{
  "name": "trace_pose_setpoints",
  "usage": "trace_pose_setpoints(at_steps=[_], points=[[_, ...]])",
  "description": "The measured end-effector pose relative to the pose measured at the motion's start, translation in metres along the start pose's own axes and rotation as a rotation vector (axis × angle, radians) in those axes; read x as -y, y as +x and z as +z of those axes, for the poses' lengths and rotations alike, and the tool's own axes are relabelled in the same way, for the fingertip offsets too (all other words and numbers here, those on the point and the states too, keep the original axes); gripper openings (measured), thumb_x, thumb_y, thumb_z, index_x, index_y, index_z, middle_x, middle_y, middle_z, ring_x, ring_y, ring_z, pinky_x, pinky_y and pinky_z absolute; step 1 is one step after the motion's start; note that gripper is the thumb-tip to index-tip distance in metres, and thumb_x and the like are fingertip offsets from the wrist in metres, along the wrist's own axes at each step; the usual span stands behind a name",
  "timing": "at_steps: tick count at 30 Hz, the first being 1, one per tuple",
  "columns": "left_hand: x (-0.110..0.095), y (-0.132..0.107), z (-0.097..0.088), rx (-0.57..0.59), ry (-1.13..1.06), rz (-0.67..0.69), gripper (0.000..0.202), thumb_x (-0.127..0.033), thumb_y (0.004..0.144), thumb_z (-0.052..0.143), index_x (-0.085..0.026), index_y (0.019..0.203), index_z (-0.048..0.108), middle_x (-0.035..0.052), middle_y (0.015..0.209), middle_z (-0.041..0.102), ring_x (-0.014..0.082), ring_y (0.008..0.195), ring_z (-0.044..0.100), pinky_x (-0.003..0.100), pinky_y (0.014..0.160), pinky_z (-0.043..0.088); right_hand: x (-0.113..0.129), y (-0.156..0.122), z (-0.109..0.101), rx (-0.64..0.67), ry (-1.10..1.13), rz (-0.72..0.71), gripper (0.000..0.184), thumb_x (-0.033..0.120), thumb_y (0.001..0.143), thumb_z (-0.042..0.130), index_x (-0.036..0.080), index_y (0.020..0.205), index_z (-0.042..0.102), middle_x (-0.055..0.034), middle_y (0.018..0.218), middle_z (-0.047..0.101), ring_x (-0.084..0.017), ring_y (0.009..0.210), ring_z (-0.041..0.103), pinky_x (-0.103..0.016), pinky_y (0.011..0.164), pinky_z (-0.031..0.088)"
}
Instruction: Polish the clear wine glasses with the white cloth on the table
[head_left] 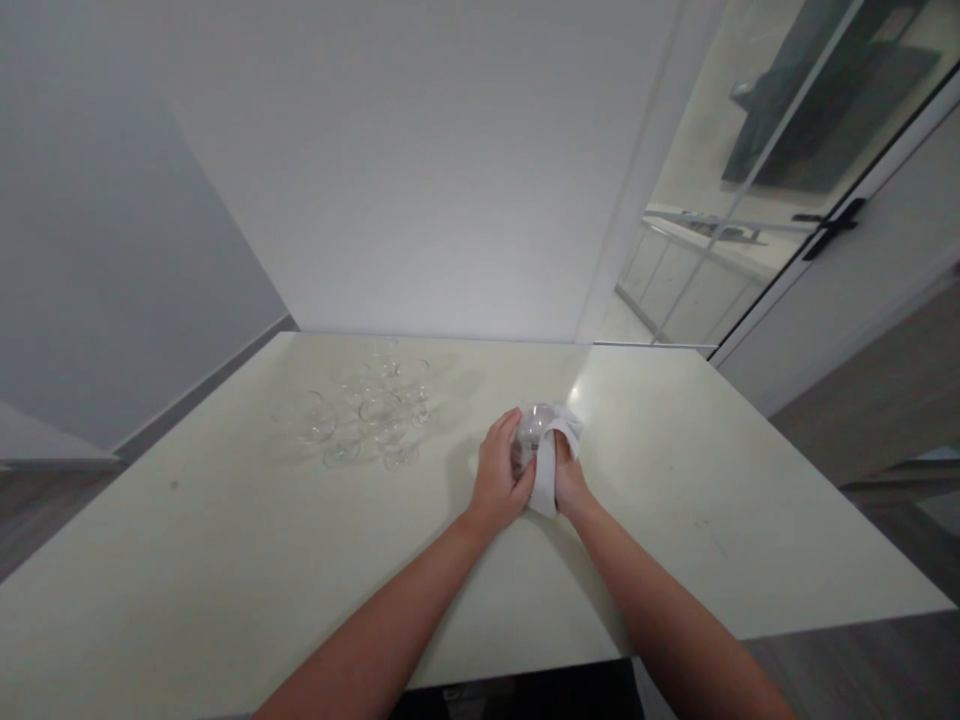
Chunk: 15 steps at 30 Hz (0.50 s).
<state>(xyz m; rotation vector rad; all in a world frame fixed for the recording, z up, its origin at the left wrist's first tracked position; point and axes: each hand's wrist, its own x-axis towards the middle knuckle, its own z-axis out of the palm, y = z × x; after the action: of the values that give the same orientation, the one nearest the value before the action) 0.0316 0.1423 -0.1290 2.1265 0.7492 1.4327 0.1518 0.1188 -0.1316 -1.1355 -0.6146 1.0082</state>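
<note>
A clear glass (pixel 531 428) is held over the middle of the pale table (pixel 225 540). My left hand (pixel 501 478) is wrapped around its left side. My right hand (pixel 568 482) grips a white cloth (pixel 550 462) that is pressed against the glass and partly tucked around it. The fingers of my right hand are mostly hidden by the cloth.
Several clear stemmed glasses (pixel 367 415) stand in a group at the back left of the table. A white wall rises behind the table. A glass door (pixel 750 200) with a black handle (pixel 829 228) is at the right.
</note>
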Motion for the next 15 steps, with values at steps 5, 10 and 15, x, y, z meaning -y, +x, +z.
trace_pose_setpoints(at_steps=[5, 10, 15], points=[[0.001, -0.001, -0.001, -0.075, -0.125, -0.099, 0.054, -0.041, 0.095, 0.049, -0.019, 0.141, 0.033, 0.0162, 0.138, 0.045, 0.026, 0.125, 0.047, 0.045, 0.107, 0.038, 0.002, 0.0, 0.001, 0.117, -0.039, -0.015, 0.044, 0.056, 0.07, 0.072, 0.019, 0.094, 0.068, -0.0023, 0.089, 0.073, -0.019, 0.078, 0.065, -0.031, 0.076, 0.053], [0.003, 0.0, -0.003, 0.034, -0.264, -0.069, 0.045, -0.045, 0.098, 0.042, -0.02, 0.135, 0.044, 0.0141, 0.133, 0.052, 0.0252, 0.124, 0.05, 0.044, 0.108, 0.037, 0.016, -0.003, 0.006, 0.188, 0.119, -0.097, 0.031, 0.032, 0.061, 0.081, 0.021, 0.086, 0.067, 0.001, 0.088, 0.072, -0.015, 0.075, 0.062, -0.028, 0.075, 0.053], [-0.005, 0.004, -0.005, 0.121, -0.004, 0.06, 0.051, -0.045, 0.096, 0.045, -0.023, 0.142, 0.042, 0.0142, 0.145, 0.041, 0.0285, 0.134, 0.038, 0.047, 0.111, 0.032, 0.028, 0.0, 0.004, 0.113, 0.215, -0.035, 0.035, 0.038, 0.057, 0.081, 0.021, 0.084, 0.067, 0.0, 0.085, 0.072, -0.017, 0.074, 0.064, -0.029, 0.071, 0.054]])
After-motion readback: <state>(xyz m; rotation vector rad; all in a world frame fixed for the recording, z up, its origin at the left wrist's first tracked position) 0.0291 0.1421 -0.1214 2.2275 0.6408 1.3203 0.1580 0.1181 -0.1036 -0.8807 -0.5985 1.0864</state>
